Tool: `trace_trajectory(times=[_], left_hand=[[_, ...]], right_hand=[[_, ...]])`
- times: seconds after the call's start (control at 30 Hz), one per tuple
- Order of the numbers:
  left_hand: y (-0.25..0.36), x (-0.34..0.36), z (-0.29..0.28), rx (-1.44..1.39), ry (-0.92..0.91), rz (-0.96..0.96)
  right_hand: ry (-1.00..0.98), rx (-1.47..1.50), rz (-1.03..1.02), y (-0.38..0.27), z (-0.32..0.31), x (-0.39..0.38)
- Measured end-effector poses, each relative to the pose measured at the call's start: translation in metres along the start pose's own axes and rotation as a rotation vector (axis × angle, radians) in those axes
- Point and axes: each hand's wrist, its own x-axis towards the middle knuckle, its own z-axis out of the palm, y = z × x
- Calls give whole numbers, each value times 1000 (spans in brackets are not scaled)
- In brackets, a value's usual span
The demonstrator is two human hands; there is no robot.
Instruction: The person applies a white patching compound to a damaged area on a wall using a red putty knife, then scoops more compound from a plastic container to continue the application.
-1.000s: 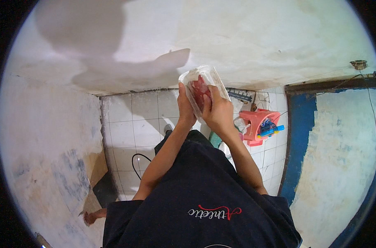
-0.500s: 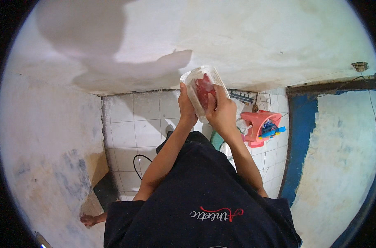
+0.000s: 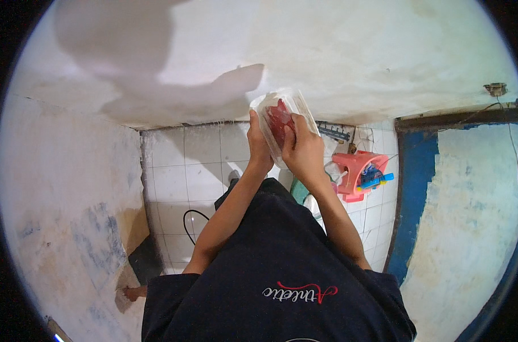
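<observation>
My left hand [image 3: 258, 142] is wrapped round the side of a white, smeared plastic tray [image 3: 299, 108], held in front of me over the floor near the wall. My right hand [image 3: 304, 151] grips a red object [image 3: 279, 121] streaked with white paste inside the tray, thumb and fingers curled on it; its exact kind is unclear.
Pale patchy walls [image 3: 71, 171] surround me, with a blue-edged panel [image 3: 415, 194] at right. On the tiled floor [image 3: 168, 182] stand a pink stool [image 3: 358, 165] holding blue items, some bags and a black cable [image 3: 190, 222]. Another person's hand [image 3: 134, 293] shows at lower left.
The tray and both my hands have shifted slightly right; my right hand stays on the red object. The other person's hand at lower left has moved slightly upward.
</observation>
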Motion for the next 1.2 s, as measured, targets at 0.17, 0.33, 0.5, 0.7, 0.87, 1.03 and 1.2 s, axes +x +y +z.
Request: trace_trajectory(times=[0.17,0.33,0.5,0.7,0.87,1.03,1.2], left_hand=[[2,0,-5,-79,6,-9],[1,-5,7,-8,1,30],[-4,-2,-9,-182,-132,-55],[-25,6,-24,-297,-179,-16],[-36,21,-29,-294,-185,80],[-27,6,-10,-365,-215,57],[-11,-4,21,-625,-44,-98]], right_hand=[[105,-9,-52,0,-21,1],[246,60,-78,32,-25,10],[181,234,112,28,-24,3],[184,238,106,18,-29,7],[109,181,-15,13,-53,11],[28,-56,-6,-8,-85,15],[-39,-143,-129,1,-69,5]])
